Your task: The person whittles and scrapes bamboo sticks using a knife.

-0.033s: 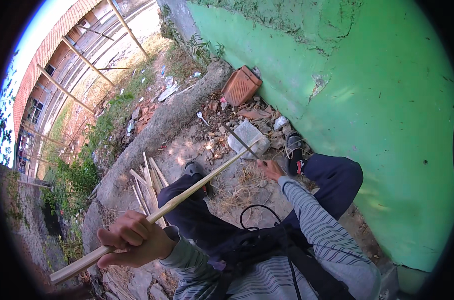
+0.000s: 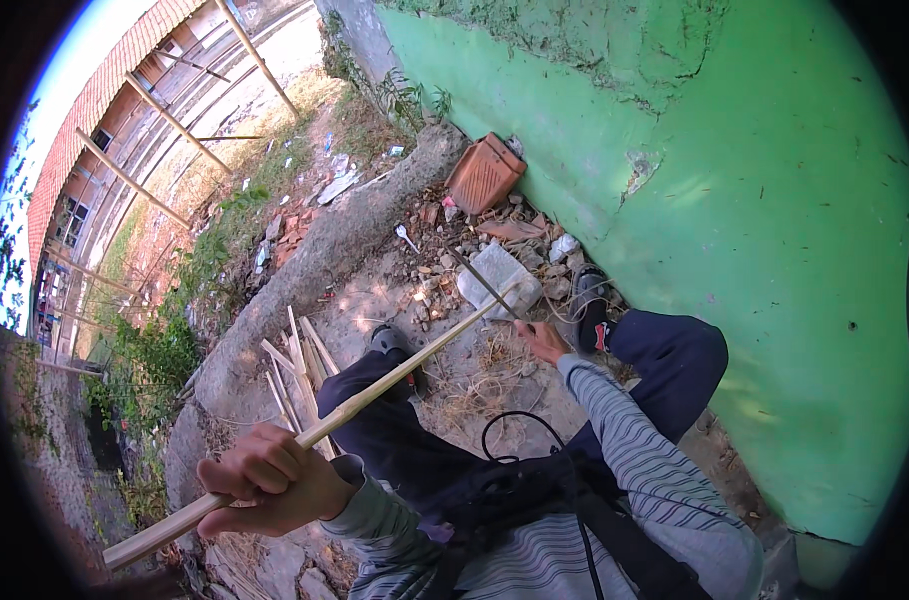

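A long pale bamboo strip (image 2: 399,382) slants across the view from the lower left toward the middle. Near its lower end my left hand (image 2: 272,478) is closed in a fist around it. Its thin far end reaches over a pale, whitish block (image 2: 494,268) on the ground. My right hand (image 2: 544,342) is wrapped around the handle of a knife, just right of the strip's far end. The dark, narrow knife blade (image 2: 477,276) points up and left, crossing the strip near its tip. The handle is mostly hidden by my fingers.
Several split bamboo pieces (image 2: 299,362) lie beside my left foot (image 2: 389,340). Rubble and stones surround the block, with an orange clay tile (image 2: 485,173) against the green wall (image 2: 774,260) on the right. A rough concrete ridge (image 2: 304,270) runs along the left. Fine shavings (image 2: 489,385) litter the ground.
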{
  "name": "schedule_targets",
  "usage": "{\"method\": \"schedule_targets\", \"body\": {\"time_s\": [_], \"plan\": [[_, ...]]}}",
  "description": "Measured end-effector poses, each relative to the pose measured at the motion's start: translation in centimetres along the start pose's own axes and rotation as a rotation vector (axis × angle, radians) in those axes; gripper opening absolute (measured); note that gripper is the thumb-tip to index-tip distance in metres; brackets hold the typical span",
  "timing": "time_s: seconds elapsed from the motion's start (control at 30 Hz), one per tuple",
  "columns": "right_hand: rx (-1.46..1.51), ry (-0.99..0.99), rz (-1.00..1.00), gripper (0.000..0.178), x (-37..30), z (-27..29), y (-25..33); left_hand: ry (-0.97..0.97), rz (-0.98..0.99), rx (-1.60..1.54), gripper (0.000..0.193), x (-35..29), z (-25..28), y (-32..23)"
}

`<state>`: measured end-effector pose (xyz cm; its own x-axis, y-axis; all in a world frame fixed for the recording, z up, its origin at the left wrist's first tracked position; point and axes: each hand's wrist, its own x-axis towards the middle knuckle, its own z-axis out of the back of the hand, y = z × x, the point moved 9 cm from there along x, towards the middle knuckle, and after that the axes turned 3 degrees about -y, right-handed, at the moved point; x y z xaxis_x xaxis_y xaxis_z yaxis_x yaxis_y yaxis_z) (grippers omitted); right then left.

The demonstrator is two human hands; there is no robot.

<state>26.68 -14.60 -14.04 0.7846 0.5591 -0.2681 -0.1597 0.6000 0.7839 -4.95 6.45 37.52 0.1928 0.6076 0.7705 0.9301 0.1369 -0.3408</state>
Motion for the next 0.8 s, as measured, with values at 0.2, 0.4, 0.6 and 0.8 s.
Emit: {"method": "schedule_targets", "body": {"time_s": [0.2,0.4,0.6,0.8], "plan": [[-0.008,-0.057,0.058,0.076,1.1,-0.9,-1.5,-0.034,-0.012,-0.005,0.057,0.5,1.0,-0.6],[-0.085,-0.135,-0.232,0.077,-1.3,-0.8,-9.6,-0.046,-0.002,0.011,0.057,0.1,1.4,-0.3],[0.131,-0.012,-0.015,0.061,-1.3,-0.9,0.0,0.005,-0.004,0.048,0.059,-0.1,0.2,-0.7],[0.020,-0.054,0.236,0.045,-0.1,0.9,3.3,0.045,-0.002,0.003,0.059,-0.2,-0.6,-0.9]]}}
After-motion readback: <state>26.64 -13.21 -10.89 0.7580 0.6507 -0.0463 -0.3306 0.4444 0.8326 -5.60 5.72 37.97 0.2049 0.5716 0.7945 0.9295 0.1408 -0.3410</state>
